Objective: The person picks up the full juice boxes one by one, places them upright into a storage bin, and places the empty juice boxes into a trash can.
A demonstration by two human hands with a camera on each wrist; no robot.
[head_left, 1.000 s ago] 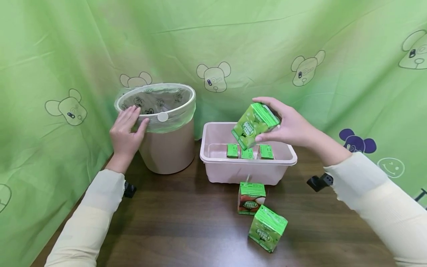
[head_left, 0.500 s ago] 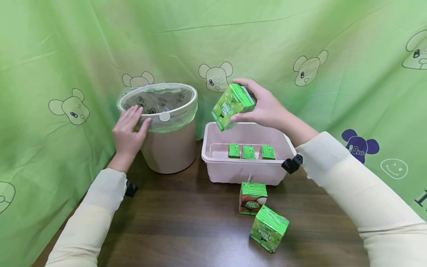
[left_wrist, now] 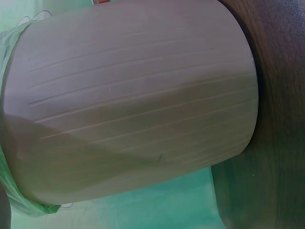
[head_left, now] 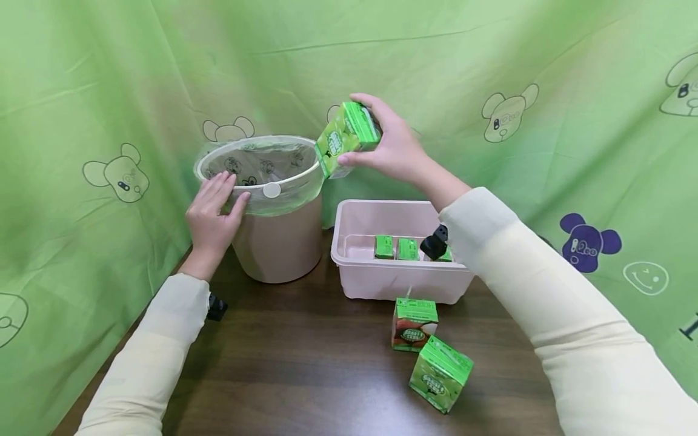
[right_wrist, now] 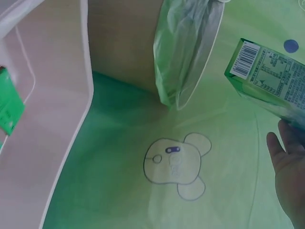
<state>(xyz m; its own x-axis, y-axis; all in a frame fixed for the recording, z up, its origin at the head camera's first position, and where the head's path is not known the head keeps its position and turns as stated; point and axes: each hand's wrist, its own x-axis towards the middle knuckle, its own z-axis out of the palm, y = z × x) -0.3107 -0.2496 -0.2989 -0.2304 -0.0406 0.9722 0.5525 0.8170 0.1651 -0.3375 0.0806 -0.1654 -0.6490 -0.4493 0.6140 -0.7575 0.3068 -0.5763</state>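
My right hand (head_left: pixel 395 140) grips a green juice box (head_left: pixel 345 134), tilted and raised at the right rim of the trash can (head_left: pixel 280 242). In the right wrist view, the barcode side of this juice box (right_wrist: pixel 271 76) faces the camera. My left hand (head_left: pixel 212 209) rests on the front left rim of the trash can, fingers straight over the edge and thumb outside. A clear plastic bag (head_left: pixel 262 158) lines the can and folds over its rim. The can's ribbed side (left_wrist: pixel 128 95) fills the left wrist view; the left hand is mostly hidden there.
A pink bin (head_left: pixel 392 280) right of the can holds several green-topped boxes (head_left: pixel 407 249). In front of it stand a red-fronted juice box (head_left: pixel 414 324) with a straw and a green juice box (head_left: pixel 440 374). A green printed curtain (head_left: pixel 425 54) hangs behind.
My right hand has carried the green juice box up and left, from over the pink bin to the right rim of the trash can. The left hand has stayed on the rim.
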